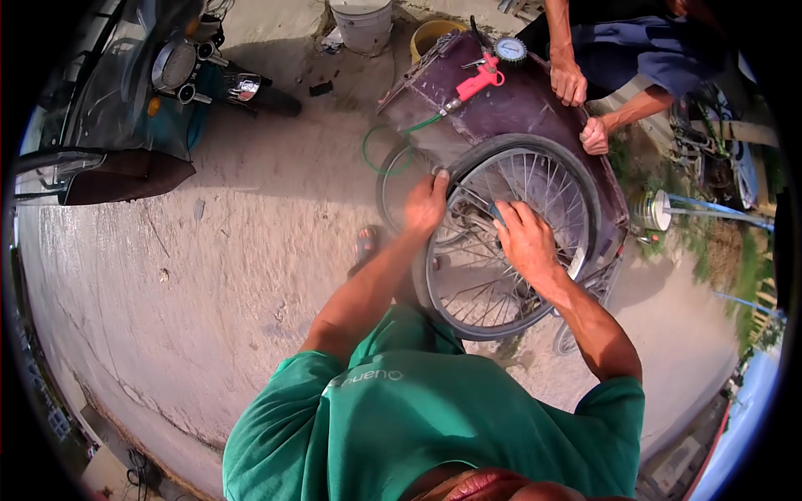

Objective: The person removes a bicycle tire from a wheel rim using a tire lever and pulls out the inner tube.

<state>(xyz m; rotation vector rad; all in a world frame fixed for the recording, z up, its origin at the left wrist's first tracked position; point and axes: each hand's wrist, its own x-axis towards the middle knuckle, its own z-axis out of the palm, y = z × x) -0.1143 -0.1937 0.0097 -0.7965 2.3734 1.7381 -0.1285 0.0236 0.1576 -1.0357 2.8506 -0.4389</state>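
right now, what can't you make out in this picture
In the head view:
Blue handle: partly hidden by the right hand.
Wheel: part of the lower right rim hidden behind the right forearm.
Dial on the red air gun: too small to read.
Yellow bucket: partly hidden behind the maroon panel.
Other person's arm: cut off by the top edge.

Left hand (pixel 426 205) on wheel (pixel 478 222) (spoked)

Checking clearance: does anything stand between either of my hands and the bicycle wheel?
Nothing visible blocks your left hand, which touches the wheel at its upper left. Your right hand holds a blue-handled tool over it; no other obstruction shows.
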